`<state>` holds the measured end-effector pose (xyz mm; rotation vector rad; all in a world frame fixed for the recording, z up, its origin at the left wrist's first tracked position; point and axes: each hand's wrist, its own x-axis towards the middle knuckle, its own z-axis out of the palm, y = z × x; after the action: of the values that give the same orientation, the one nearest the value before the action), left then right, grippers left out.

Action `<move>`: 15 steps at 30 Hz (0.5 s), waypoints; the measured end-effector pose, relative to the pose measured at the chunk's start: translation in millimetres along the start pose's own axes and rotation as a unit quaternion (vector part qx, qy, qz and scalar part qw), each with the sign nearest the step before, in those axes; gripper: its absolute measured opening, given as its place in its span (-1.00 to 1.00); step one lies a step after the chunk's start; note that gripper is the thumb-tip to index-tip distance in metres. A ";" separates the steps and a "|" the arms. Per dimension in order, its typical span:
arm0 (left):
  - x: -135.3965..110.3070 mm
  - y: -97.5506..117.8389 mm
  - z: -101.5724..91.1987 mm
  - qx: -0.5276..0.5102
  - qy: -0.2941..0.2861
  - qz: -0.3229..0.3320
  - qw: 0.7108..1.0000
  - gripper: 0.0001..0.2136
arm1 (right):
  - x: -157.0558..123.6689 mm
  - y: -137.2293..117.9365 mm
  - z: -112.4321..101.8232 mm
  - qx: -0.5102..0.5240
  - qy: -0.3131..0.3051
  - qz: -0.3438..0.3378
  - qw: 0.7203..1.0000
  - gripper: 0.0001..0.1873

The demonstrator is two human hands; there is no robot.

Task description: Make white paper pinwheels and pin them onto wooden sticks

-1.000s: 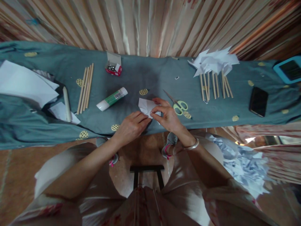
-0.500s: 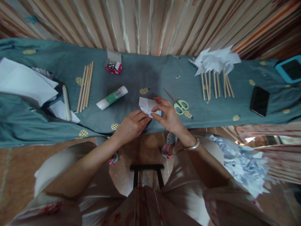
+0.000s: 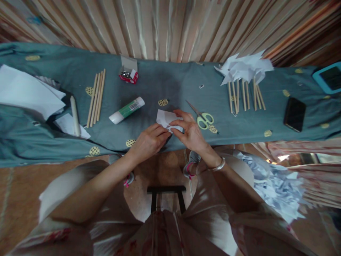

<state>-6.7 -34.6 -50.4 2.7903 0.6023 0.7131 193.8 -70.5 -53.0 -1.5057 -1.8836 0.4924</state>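
The cloth-covered surface (image 3: 165, 81) carries four sticks (image 3: 97, 99) at left, a tube (image 3: 126, 110) and scissors (image 3: 199, 114) mid-frame, a phone (image 3: 294, 114) at right.

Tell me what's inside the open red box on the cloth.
Small shiny metal pieces show in the red box, in front of its open flap; too small to say what kind. Anything beneath the top layer, and the box's floor, is covered.

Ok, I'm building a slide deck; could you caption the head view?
Left hand and right hand hold white paper between a white-and-green tube and green-handled scissors.
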 end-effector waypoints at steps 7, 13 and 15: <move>-0.4 -0.6 0.1 -0.002 -0.006 0.001 1.000 -0.80 | 0.4 1.9 0.5 0.002 0.003 0.009 1.000 -0.81; -0.6 -0.6 1.0 0.001 -0.007 0.000 1.000 -0.80 | 0.5 0.3 -0.7 0.004 -0.002 0.016 1.000 -0.82; -0.9 -0.8 1.9 0.001 -0.003 0.000 1.000 -0.80 | 0.4 0.0 -0.6 -0.003 -0.002 0.013 1.000 -0.83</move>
<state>-6.7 -34.4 -52.6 2.7937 0.6012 0.7049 194.1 -70.2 -52.4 -1.5350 -1.8728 0.5036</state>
